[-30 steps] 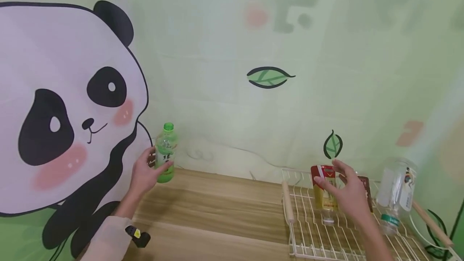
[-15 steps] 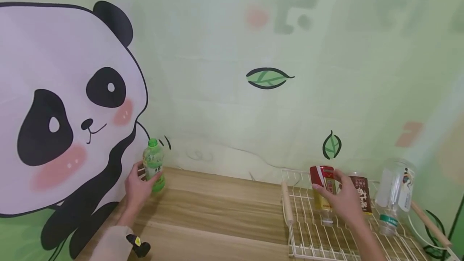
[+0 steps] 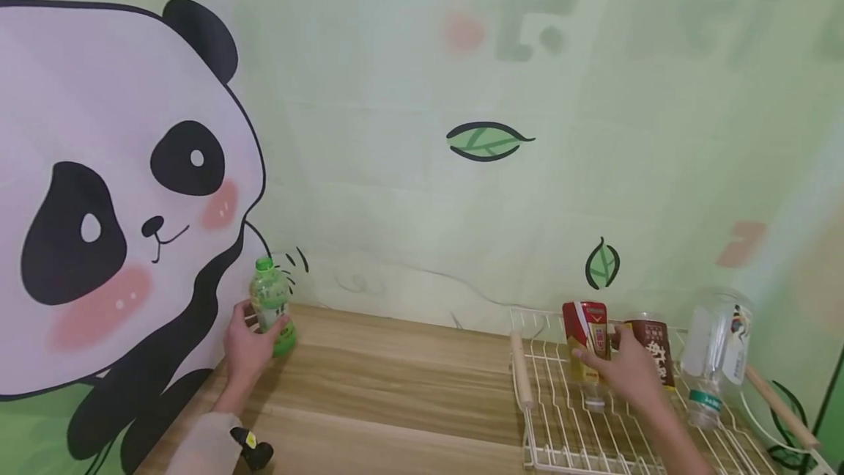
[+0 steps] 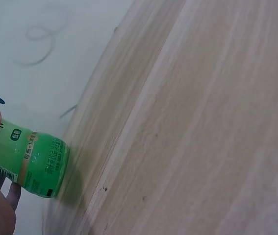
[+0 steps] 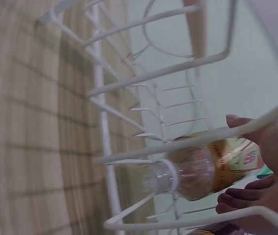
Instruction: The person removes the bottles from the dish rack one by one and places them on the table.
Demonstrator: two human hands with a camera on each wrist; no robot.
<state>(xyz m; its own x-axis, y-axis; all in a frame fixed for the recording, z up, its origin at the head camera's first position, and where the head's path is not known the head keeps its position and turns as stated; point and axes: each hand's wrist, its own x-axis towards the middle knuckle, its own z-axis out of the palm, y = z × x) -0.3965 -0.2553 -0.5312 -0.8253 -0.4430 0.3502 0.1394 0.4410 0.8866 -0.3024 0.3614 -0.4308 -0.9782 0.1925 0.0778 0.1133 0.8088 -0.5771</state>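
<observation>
One green plastic bottle (image 3: 269, 293), translucent, slim-necked; label with dark characters, and in the left wrist view a barcode, tan band and small black square near the base. Location: well left of the rack (image 3: 521, 369), upright with a slight lean; base contact with the surface (image 3: 395, 380) cannot be told. Left hand (image 3: 245, 343): thumb and fingers wrapped around this bottle.

One red-and-gold labelled bottle (image 3: 585, 332), inverted, clear neck pointing down among the white wires at the rack's left half. Body red above, gold below; clear shoulder seen in the right wrist view. Right hand (image 3: 633, 369): over the rack, thumb and fingers parted widely about this bottle; contact cannot be told.

One brown can (image 3: 656, 347), white characters, silvery top, in the rack's middle, just beyond the right hand.

One clear bottle (image 3: 717, 343), inverted, teal ring near the neck, printed white label, at the rack's right end.

Rack fittings: pale wooden handles at either end.

One pale green backdrop (image 3: 382, 167), behind the rack; panda (image 3: 99, 86) printed far to its left.
</observation>
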